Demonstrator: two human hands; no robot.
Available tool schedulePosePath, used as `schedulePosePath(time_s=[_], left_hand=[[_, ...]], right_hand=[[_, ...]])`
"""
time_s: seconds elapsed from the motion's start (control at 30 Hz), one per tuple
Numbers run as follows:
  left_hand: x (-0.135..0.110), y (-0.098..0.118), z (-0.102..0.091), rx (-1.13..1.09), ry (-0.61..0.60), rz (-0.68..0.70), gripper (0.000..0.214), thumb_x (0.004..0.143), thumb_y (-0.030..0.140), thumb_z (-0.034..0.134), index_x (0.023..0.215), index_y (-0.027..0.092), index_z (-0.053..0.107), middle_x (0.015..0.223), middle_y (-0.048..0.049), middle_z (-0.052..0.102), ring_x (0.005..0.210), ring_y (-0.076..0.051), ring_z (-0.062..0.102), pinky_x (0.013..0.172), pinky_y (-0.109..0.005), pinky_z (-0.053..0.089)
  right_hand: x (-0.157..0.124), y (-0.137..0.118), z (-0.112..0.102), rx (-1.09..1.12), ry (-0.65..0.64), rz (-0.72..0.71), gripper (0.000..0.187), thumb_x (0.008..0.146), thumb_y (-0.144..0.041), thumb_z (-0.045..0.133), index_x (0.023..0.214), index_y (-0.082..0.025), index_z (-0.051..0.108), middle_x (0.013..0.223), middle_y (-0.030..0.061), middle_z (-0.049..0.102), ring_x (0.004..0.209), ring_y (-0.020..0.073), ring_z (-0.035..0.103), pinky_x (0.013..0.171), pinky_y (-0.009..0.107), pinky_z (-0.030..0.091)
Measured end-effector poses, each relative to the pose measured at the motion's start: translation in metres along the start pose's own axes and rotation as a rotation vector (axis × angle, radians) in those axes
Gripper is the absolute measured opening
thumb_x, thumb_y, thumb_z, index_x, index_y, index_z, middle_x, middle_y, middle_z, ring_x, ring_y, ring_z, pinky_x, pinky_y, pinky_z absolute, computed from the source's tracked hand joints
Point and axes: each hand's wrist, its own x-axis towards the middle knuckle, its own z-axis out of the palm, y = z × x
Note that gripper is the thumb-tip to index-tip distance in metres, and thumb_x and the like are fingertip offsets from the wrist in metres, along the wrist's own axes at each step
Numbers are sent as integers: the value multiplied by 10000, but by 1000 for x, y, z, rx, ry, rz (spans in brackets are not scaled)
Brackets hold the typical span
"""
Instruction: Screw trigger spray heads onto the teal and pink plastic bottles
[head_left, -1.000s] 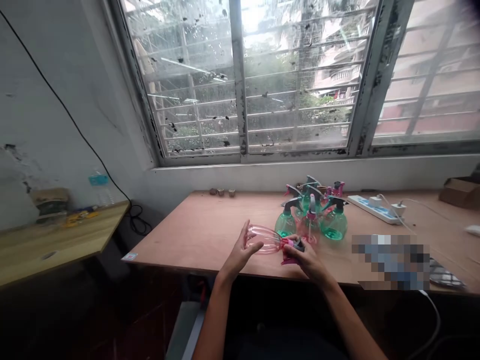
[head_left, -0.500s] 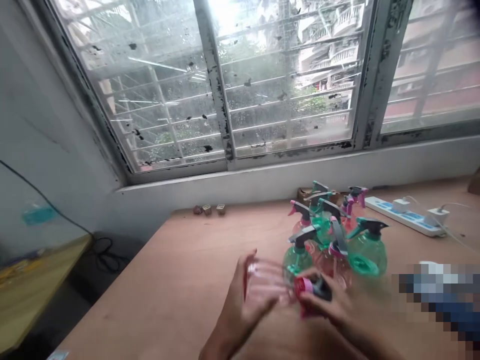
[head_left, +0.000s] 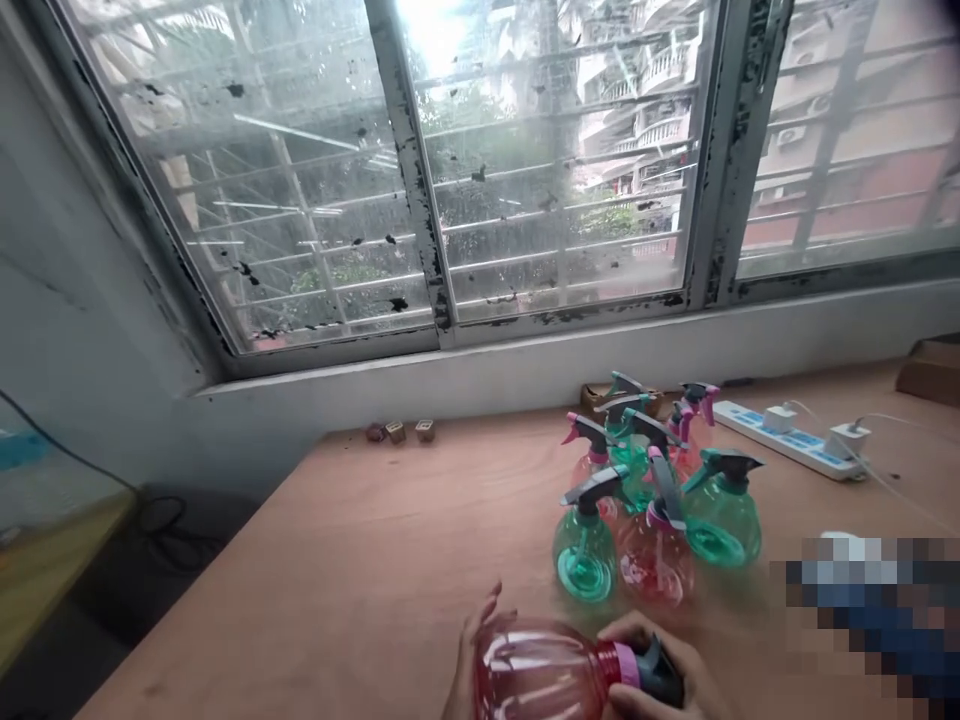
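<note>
A clear red spray bottle (head_left: 536, 672) lies on its side in the air at the bottom of the view, its base to the left and its pink collar and black spray head to the right. My left hand (head_left: 469, 648) cups the base, with some fingertips showing past it; the palm and thumb are hidden or out of frame. At the neck, my right hand (head_left: 694, 680) has its fingers closed around the pink collar and spray head. Just beyond stand a green spray bottle (head_left: 585, 560) and a red spray bottle (head_left: 656, 565), both upright.
Several more green and pink spray bottles cluster behind, including a green one (head_left: 724, 525) at the right. A white power strip (head_left: 791, 440) with plugged-in chargers lies farther right. Small blocks (head_left: 396, 431) sit near the window wall. The wooden table (head_left: 337, 580) ends at a left edge.
The red spray bottle and both hands have come lower in view, nearer to me. The view has shifted slightly. My right hand still grips the neck, and the standing bottles stay in place.
</note>
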Motion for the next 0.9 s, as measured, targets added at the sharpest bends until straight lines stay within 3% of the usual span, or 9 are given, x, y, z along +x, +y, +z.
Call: schedulePosePath(time_s=[0.13, 0.23, 0.37, 0.5, 0.63, 0.77, 0.83, 0.9], left_hand=[[-18, 12, 5, 25, -12, 61, 1139, 644, 419, 958, 1592, 368, 330, 1632, -99, 414, 1521, -406, 348, 1281, -537, 243], [-23, 20, 6, 62, -99, 56, 1149, 732, 320, 914, 1632, 371, 203, 1704, -88, 286, 1577, -343, 241, 1305, -496, 164], [-21, 19, 5, -80, -139, 61, 1227, 765, 447, 878, 1657, 297, 50, 1732, -133, 183, 1591, -344, 192, 1302, -501, 171], [-18, 15, 6, -133, -154, 46, 1081, 803, 472, 844, 1639, 238, 201, 1697, -152, 289, 1569, -357, 261, 1298, -509, 196], [-20, 17, 7, -59, -161, 86, 1067, 767, 328, 898, 1618, 324, 254, 1713, -89, 263, 1575, -321, 253, 1307, -481, 172], [-23, 17, 7, -23, -171, 91, 1118, 817, 340, 861, 1637, 408, 104, 1714, -93, 244, 1453, -317, 468, 1256, -500, 303], [-23, 15, 6, -59, -156, 66, 1223, 772, 384, 895, 1642, 394, 36, 1708, -117, 245, 1430, -332, 487, 1239, -507, 328], [-22, 14, 5, -90, -141, 39, 1241, 742, 452, 904, 1651, 341, 65, 1721, -137, 203, 1483, -366, 410, 1246, -515, 314]], right_hand=[[-16, 2, 5, 84, 14, 53, 405, 741, -506, 868, 980, -213, 721, 778, 20, 702, 649, 214, 690, 626, 331, 613], [-21, 0, 9, 118, 15, 57, 420, 743, -517, 867, 974, -209, 699, 740, 3, 675, 635, 203, 678, 616, 346, 636], [-17, -2, 6, 104, -37, 54, 420, 761, -502, 866, 1003, -213, 680, 735, -6, 673, 659, 197, 674, 646, 355, 648], [-12, -1, 2, 133, -52, 51, 438, 749, -489, 883, 1002, -204, 668, 739, -11, 688, 627, 182, 683, 640, 329, 626], [-12, 2, 0, 204, -8, 64, 455, 760, -480, 879, 1025, -194, 645, 695, -25, 679, 609, 178, 676, 616, 321, 605], [-14, 3, -2, 162, -39, 57, 406, 803, -441, 860, 1033, -191, 637, 706, -27, 694, 612, 167, 690, 616, 291, 577], [-14, 4, -3, 144, -52, 61, 396, 809, -433, 857, 1037, -193, 639, 721, -23, 707, 625, 166, 697, 623, 285, 575], [-15, 4, -4, 135, -62, 71, 395, 801, -427, 865, 1036, -193, 649, 753, -15, 719, 650, 169, 703, 642, 293, 589]])
